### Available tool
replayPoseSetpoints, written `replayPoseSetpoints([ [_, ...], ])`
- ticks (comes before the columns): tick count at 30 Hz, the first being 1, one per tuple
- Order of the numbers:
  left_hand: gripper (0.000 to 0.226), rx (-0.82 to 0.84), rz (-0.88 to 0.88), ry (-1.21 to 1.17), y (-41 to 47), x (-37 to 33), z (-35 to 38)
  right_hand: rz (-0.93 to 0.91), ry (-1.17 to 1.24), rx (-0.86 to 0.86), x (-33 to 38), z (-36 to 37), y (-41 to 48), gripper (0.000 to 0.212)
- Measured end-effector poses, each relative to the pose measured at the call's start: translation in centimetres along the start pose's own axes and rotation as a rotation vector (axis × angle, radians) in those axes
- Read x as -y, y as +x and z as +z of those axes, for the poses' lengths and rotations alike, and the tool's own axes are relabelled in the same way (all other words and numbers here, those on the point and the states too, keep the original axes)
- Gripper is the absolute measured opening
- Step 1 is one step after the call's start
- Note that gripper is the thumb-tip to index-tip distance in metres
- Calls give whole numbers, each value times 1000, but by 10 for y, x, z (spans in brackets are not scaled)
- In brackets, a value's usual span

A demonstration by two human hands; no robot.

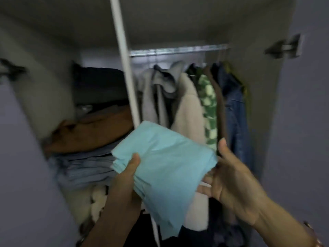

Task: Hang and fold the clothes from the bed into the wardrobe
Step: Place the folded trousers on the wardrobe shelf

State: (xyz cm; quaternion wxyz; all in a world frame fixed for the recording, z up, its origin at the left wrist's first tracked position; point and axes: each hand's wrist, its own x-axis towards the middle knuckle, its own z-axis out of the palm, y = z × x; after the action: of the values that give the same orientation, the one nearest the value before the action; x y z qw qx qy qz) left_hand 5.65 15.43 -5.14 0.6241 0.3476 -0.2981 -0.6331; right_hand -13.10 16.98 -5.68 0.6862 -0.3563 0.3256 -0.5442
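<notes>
Gripping the folded light-blue garment, the left hand sets its thumb on top, fingers hidden beneath; the right hand lies with straight fingers at the bundle's right edge (thumb raised, clasping nothing); the garment is held before the wardrobe divider, between the folded stack and the hanging clothes under the rail.

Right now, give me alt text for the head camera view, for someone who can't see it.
A person holds a folded light blue garment before an open wardrobe: the left hand grips its left edge, the right hand supports its right edge. Inside, folded clothes are stacked on the left; coats hang from a rail on the right.
</notes>
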Motion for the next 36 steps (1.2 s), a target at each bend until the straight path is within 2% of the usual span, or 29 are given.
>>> replayPoseSetpoints([
  [3,23,-158,221,-42,-4,-21,-42,53,-192,133,-19,55,23,59],
  [6,55,-262,327,-68,-4,-37,-63,32,-223,218,-35,96,40,57],
  [8,53,-343,399,-69,2,-51,-75,37,-193,263,-42,120,63,59],
  [11,44,-415,371,-78,23,-77,-82,-99,-330,223,-49,145,112,60],
  [13,35,-384,273,-169,43,-101,-87,-245,-409,197,-46,168,152,50],
  [16,33,-347,144,-201,79,-139,-92,-383,-517,98,-36,201,215,57],
  [22,39,-354,143,-252,159,-172,-113,-383,-676,25,-36,242,313,66],
  [25,41,-314,94,-305,192,-160,-142,-394,-889,36,-52,239,343,60],
  [31,44,-323,59,-170,223,-165,-167,-493,-990,-167,-77,231,374,47],
  [34,41,-471,147,-51,216,-152,-157,-463,-1015,-174,-76,233,370,47],
  [36,32,-558,231,177,198,-135,-131,-489,-1020,-168,-76,235,358,46],
])
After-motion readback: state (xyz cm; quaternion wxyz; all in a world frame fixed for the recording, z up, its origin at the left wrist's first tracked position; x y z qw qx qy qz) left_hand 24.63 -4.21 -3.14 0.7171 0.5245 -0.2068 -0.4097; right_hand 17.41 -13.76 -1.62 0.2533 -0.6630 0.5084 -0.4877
